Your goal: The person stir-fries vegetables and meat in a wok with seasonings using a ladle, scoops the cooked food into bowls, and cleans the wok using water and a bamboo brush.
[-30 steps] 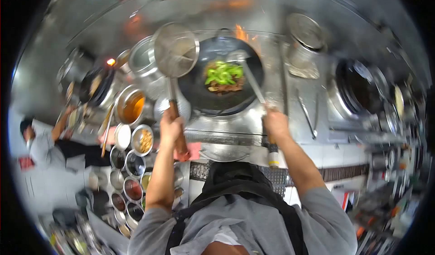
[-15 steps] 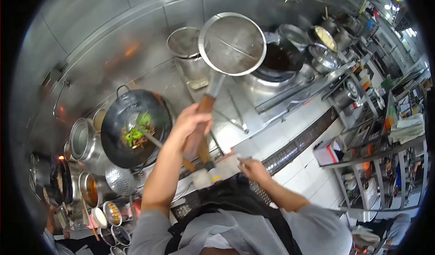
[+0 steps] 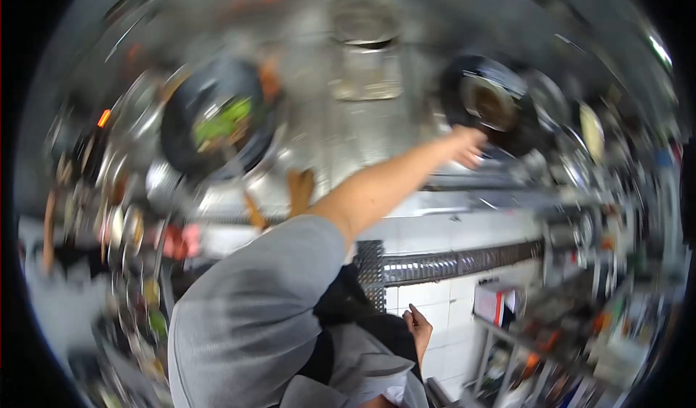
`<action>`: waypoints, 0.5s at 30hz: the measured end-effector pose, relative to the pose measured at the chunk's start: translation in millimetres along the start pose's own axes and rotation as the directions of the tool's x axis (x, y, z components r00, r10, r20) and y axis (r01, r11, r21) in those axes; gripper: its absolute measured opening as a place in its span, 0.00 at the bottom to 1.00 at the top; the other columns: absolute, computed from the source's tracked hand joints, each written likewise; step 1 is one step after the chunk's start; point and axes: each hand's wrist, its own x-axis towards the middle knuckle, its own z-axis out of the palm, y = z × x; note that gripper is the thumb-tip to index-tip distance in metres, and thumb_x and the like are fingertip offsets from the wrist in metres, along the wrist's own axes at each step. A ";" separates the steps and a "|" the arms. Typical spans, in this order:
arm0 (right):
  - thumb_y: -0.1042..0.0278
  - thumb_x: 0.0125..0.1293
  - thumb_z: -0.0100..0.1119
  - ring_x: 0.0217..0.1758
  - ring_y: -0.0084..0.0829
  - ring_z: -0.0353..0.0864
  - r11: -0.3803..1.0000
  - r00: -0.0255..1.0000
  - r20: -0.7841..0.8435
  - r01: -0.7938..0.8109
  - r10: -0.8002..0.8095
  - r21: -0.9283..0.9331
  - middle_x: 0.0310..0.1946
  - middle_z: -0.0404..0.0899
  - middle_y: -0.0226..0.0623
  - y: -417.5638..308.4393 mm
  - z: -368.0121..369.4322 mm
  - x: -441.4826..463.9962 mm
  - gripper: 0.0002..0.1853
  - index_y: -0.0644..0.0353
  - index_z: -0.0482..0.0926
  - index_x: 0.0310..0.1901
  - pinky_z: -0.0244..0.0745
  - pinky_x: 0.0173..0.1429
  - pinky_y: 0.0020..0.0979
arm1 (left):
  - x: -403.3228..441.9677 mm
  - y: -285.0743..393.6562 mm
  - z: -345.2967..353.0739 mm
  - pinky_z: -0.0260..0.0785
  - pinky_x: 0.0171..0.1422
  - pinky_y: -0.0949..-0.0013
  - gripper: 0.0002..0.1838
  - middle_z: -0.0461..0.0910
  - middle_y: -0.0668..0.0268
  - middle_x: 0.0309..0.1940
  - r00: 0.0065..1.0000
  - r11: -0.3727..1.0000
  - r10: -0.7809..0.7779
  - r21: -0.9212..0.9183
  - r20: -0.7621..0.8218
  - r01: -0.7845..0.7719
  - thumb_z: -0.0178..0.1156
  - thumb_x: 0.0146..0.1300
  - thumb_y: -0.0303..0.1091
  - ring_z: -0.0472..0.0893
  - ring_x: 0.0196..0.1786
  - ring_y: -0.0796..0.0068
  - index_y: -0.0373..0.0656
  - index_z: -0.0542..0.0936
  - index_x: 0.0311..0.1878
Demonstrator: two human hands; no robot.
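My left arm stretches across to the right, and my left hand (image 3: 464,147), blurred, is curled at the near edge of the dark right-hand wok (image 3: 455,93). Just beyond it, inside that wok, lies a smeared round metal rim, which looks like the wooden-handled strainer (image 3: 493,103); the handle is hidden by the hand. My right hand (image 3: 418,328) hangs low beside my body over the tiled floor, the index finger apart, nothing visible in it. At the left, another wok (image 3: 181,118) holds green vegetables (image 3: 225,124) and browned pieces, with a ladle in it.
A second strainer (image 3: 362,18) rests on a pot at the back. Wooden handles (image 3: 299,189) lie by the counter's front edge. A floor drain grate (image 3: 457,261) runs across the tiles (image 3: 428,306). Shelving with a red-and-white box (image 3: 494,303) stands to the right; metal pots crowd the left.
My left hand has swung far right, from the middle of the counter to the right-hand wok, with the strainer lowered there. My right hand has dropped away from the white cloth. The view has turned.
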 end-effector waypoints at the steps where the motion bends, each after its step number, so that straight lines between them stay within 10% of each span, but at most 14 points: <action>1: 0.71 0.66 0.59 0.30 0.30 0.83 0.999 0.996 0.075 0.052 -0.052 0.007 0.31 0.85 0.47 -14.3 7.2 6.1 0.14 0.69 0.82 0.50 0.77 0.37 0.30 | -28.0 -17.6 0.7 0.80 0.34 0.58 0.18 0.81 0.51 0.42 0.994 0.994 0.101 0.050 -0.040 -0.099 0.58 0.64 0.39 0.85 0.37 0.61 0.35 0.74 0.51; 7: 0.71 0.65 0.61 0.34 0.37 0.84 0.782 0.695 0.428 0.621 -0.578 0.049 0.34 0.83 0.50 -181.6 75.3 58.8 0.13 0.68 0.82 0.48 0.76 0.40 0.33 | -390.4 -1.3 -50.6 0.69 0.29 0.77 0.17 0.84 0.67 0.36 0.989 0.934 0.074 0.339 0.129 -0.114 0.61 0.67 0.38 0.79 0.30 0.82 0.42 0.80 0.56; 10: 0.66 0.62 0.65 0.38 0.47 0.84 0.476 0.371 0.410 0.858 -0.833 0.190 0.43 0.81 0.53 -267.3 159.4 62.5 0.22 0.68 0.77 0.55 0.77 0.44 0.39 | -543.3 7.9 -121.9 0.72 0.34 0.75 0.14 0.86 0.64 0.40 0.926 0.972 0.159 0.216 -0.341 -0.088 0.60 0.67 0.36 0.85 0.41 0.76 0.41 0.82 0.52; 12: 0.63 0.59 0.67 0.42 0.52 0.82 0.074 0.065 0.305 0.997 -0.950 0.018 0.42 0.79 0.54 -310.4 235.7 58.4 0.32 0.70 0.69 0.62 0.77 0.49 0.44 | -623.0 -44.2 -222.7 0.76 0.40 0.66 0.18 0.86 0.58 0.40 0.522 0.830 0.444 0.553 -0.728 0.066 0.57 0.62 0.33 0.86 0.42 0.68 0.38 0.81 0.54; 13: 0.65 0.58 0.66 0.44 0.54 0.81 0.135 0.131 0.426 0.991 -0.895 -0.022 0.40 0.79 0.56 -311.9 272.1 59.4 0.35 0.71 0.65 0.64 0.76 0.52 0.45 | -657.0 -58.3 -255.1 0.77 0.47 0.61 0.17 0.85 0.52 0.39 0.186 0.662 0.549 0.559 -0.815 0.499 0.57 0.60 0.34 0.86 0.42 0.60 0.37 0.82 0.49; 15: 0.75 0.55 0.58 0.51 0.57 0.77 0.373 0.429 0.630 0.899 -0.648 -0.229 0.45 0.77 0.63 -309.6 338.6 72.9 0.34 0.73 0.65 0.65 0.72 0.56 0.48 | -712.4 -106.8 -329.8 0.75 0.56 0.58 0.22 0.84 0.44 0.37 0.000 0.676 0.067 0.045 -0.998 0.736 0.59 0.58 0.36 0.84 0.45 0.49 0.32 0.76 0.53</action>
